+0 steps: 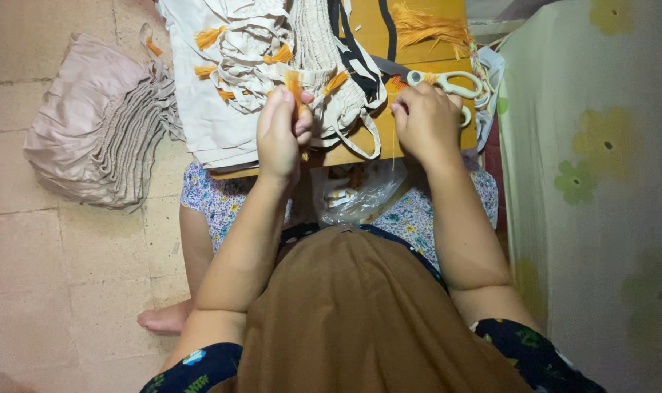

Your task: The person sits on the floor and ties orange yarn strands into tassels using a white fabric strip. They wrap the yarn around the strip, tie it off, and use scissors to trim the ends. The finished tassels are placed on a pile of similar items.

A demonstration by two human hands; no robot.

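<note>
A person sits on the tiled floor (69,240), seen from above, with a board (389,142) across the lap serving as a desk.

The left hand (280,135) is raised at about 11 o'clock from the person's chest. Its grip is closed: thumb and fingertips pinch a small orange tassel (294,84), which stands upright, its long axis running toward 12 o'clock, fringe end uppermost above the fingers.

The right hand (425,120) lies at about 1 o'clock, level with the left and a little apart from it. Its fingers are curled in tight, and a fine thread seems to hang down from them, but it is too thin to be sure of. The tassel lies at 9 o'clock from this hand, so the left hand is the nearer one and already has it.

White-handled scissors (447,84) rest on the board just beyond the right knuckles, at 12 o'clock, untouched. Cream cloth bags (236,65) with more orange tassels are heaped at 11 o'clock. Loose orange fringe (425,25) lies at the far edge. A folded pink cloth pile (98,124) sits on the floor at 9 o'clock. A clear plastic bag (360,193) rests in the lap.
</note>
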